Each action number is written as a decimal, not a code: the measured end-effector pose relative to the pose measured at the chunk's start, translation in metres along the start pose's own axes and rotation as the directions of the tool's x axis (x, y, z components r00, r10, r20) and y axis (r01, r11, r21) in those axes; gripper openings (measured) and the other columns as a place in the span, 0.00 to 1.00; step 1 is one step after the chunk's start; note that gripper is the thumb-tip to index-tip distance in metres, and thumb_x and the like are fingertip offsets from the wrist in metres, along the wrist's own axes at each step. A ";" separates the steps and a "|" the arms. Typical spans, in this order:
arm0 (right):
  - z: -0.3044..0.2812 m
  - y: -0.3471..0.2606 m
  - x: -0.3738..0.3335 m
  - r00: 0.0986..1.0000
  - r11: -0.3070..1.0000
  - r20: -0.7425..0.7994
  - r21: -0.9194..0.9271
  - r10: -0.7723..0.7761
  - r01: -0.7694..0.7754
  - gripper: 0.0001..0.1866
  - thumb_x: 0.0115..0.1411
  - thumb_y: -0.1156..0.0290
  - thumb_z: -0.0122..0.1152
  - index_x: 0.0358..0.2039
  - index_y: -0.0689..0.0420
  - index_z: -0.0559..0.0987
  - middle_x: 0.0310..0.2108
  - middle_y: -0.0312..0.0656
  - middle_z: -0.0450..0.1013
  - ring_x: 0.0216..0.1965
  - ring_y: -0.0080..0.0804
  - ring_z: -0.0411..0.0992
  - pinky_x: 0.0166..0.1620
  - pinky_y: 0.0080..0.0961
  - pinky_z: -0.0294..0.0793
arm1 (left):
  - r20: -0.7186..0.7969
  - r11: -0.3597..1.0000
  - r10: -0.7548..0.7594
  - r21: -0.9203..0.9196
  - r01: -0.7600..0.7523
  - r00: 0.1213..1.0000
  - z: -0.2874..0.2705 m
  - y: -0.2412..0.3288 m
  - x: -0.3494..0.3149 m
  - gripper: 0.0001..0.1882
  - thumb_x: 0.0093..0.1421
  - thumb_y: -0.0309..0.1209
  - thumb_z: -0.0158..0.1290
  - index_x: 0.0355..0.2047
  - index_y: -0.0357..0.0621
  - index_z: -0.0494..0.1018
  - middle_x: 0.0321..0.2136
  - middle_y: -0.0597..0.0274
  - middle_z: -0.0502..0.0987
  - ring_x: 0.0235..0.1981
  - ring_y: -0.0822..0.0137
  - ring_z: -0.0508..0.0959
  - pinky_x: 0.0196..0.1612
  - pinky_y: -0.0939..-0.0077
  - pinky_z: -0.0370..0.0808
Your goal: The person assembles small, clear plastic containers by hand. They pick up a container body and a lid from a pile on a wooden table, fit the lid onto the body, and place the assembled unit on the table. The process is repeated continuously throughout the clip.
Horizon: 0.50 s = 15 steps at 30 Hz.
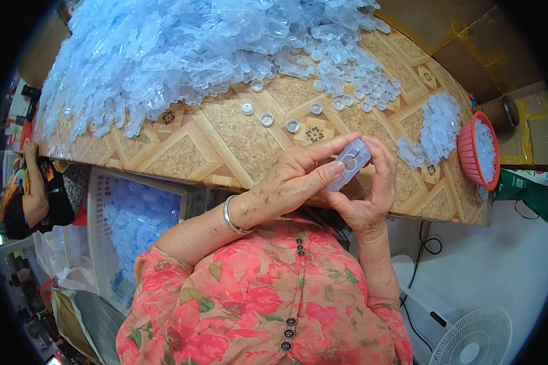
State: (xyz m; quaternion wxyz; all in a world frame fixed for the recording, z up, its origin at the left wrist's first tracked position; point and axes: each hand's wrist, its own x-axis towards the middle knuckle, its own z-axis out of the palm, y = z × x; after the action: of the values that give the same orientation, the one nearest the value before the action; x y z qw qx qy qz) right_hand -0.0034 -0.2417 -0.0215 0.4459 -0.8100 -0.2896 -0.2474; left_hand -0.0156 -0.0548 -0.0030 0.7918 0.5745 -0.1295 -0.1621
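Both hands meet over the table's near edge around a small clear plastic case [353, 163] with a round recess in it. My left hand [298, 173] grips its left side, thumb lying across the front. Fingers of my right hand [371, 188] curl round the top and right side, with the thumb below. Beyond the hands, a few round clear caps [292, 126] lie singly on the patterned table [225, 146]. More small round pieces [371, 88] cluster farther right, beside a huge heap of clear bluish plastic parts [182, 55].
A smaller pile of clear pieces [439, 125] lies at the right, next to a red basket [469, 152] at the table's edge. On the left below the table stands a white crate [97, 207] of bluish parts. A white fan [475, 337] is low right; another person's arm [36, 188] shows far left.
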 end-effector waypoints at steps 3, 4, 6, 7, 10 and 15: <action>0.000 0.001 0.001 0.999 0.999 0.000 -0.006 -0.035 0.035 0.46 0.41 0.69 0.83 0.62 0.61 0.71 0.58 0.52 0.71 0.57 0.48 0.73 0.57 0.40 0.77 | -0.024 0.999 0.018 -0.036 -0.019 1.000 0.001 -0.004 -0.002 0.27 0.73 0.29 0.50 0.71 0.39 0.62 0.62 0.61 0.73 0.59 0.73 0.73 0.60 0.76 0.72; 0.002 0.003 0.002 0.999 0.999 0.003 0.009 -0.036 0.036 0.46 0.41 0.69 0.83 0.62 0.62 0.71 0.58 0.52 0.71 0.57 0.48 0.73 0.58 0.40 0.76 | -0.017 0.999 0.050 -0.019 -0.051 0.999 0.000 -0.005 -0.003 0.27 0.73 0.29 0.50 0.71 0.39 0.62 0.62 0.61 0.73 0.59 0.73 0.73 0.60 0.76 0.72; 0.003 0.003 0.001 0.999 0.999 0.000 0.021 -0.034 0.034 0.47 0.41 0.69 0.83 0.62 0.62 0.70 0.58 0.53 0.71 0.58 0.48 0.73 0.58 0.40 0.76 | -0.004 0.993 0.115 0.012 -0.115 0.993 -0.001 -0.006 -0.004 0.28 0.73 0.29 0.51 0.71 0.39 0.62 0.61 0.61 0.73 0.59 0.73 0.73 0.60 0.76 0.72; 0.004 0.003 0.000 0.999 0.999 -0.005 0.018 -0.032 0.032 0.47 0.40 0.69 0.83 0.62 0.62 0.70 0.58 0.53 0.71 0.58 0.49 0.73 0.58 0.40 0.76 | -0.005 0.991 0.130 0.002 -0.130 0.991 -0.001 -0.007 -0.003 0.28 0.73 0.29 0.51 0.71 0.39 0.62 0.61 0.60 0.73 0.59 0.73 0.73 0.60 0.76 0.72; 0.004 0.002 -0.001 1.000 0.999 -0.020 0.023 -0.023 0.024 0.47 0.40 0.69 0.83 0.62 0.62 0.70 0.58 0.53 0.71 0.58 0.49 0.73 0.59 0.40 0.76 | -0.022 0.989 0.147 -0.021 -0.147 0.989 0.002 -0.008 -0.002 0.28 0.73 0.29 0.51 0.71 0.39 0.62 0.61 0.60 0.73 0.59 0.73 0.73 0.60 0.76 0.71; 0.006 0.005 -0.003 0.999 0.999 -0.037 0.038 -0.023 0.024 0.47 0.41 0.70 0.83 0.62 0.62 0.70 0.59 0.53 0.70 0.58 0.49 0.73 0.59 0.40 0.76 | -0.008 0.994 0.089 -0.057 -0.089 0.996 0.003 -0.008 -0.003 0.29 0.73 0.31 0.50 0.72 0.40 0.60 0.59 0.61 0.74 0.58 0.74 0.72 0.60 0.76 0.71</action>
State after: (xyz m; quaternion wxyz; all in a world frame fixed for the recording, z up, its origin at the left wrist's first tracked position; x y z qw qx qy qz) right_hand -0.0011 -0.2394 -0.0293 0.4638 -0.7932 -0.2956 -0.2616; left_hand -0.0202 -0.0588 -0.0101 0.8147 0.5457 -0.1481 -0.1288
